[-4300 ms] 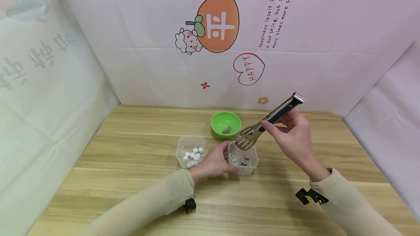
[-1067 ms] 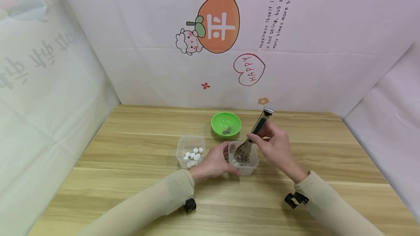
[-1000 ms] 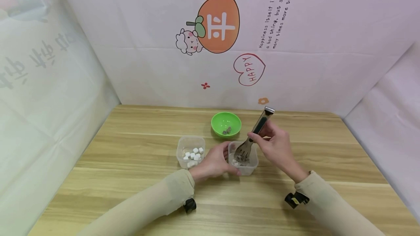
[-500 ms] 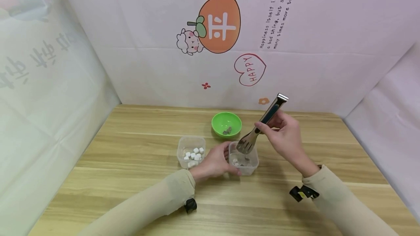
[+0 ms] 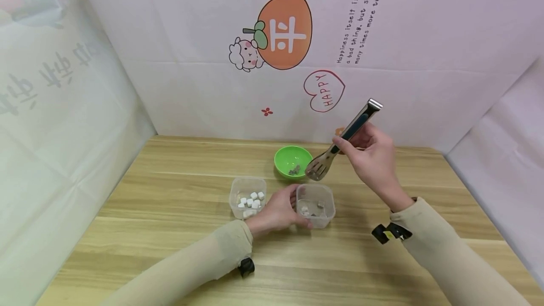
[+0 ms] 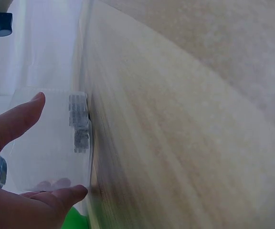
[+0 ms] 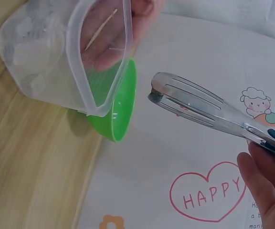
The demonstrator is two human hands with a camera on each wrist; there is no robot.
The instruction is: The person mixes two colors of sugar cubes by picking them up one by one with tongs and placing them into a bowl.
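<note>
On the printed backdrop (image 5: pixel 191 27), a red heart (image 5: pixel 324 91) is bearing "HAPPY" near lines (image 5: pixel 359 20) beginning "Happiness itself is not". On the wood-grained surface (image 5: pixel 148 202), the left clear tub (image 5: pixel 233 198) is containing white cubes (image 5: pixel 250 202); the green bowl (image 5: pixel 289 155) and right clear tub (image 5: pixel 325 222) are containing greyish cubes (image 5: pixel 320 204). The left hand (image 5: pixel 278 209) is grasping the right clear tub; the right hand (image 5: pixel 374 155), its grip pinching slotted metal tongs (image 5: pixel 353 130), is hovering near the bowl, a dark piece (image 7: pixel 154 97) showing between the tips.
</note>
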